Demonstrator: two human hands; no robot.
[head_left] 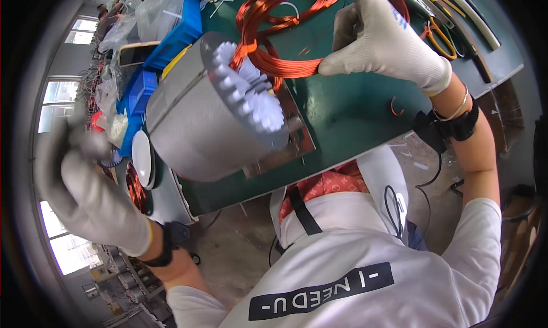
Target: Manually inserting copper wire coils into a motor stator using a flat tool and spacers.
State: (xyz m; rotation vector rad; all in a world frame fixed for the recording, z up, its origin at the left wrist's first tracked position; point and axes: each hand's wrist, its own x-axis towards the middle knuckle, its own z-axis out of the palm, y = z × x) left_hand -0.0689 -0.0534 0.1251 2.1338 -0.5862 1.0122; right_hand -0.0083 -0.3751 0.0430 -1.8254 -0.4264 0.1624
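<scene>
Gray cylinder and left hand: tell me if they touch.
Apart: the head view shows a white disc in the gap between left hand and gray cylinder.

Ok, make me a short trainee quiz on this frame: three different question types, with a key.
1. Multiple choice: what does the right hand in an off-white knit glove touch?
A) a blue plastic bin
B) a coil of glossy copper-orange wire
C) yellow-handled pliers

2. True or false: the large grey metal cylinder has its opening, edged with white tabs, facing the left side of the picture.

3. Open question: where is the left hand in an off-white knit glove relative to the cylinder?

Key:
1. B.
2. False; the opening faces right.
3. To the cylinder's left in the picture, apart from it; its fingers are blurred.
</scene>
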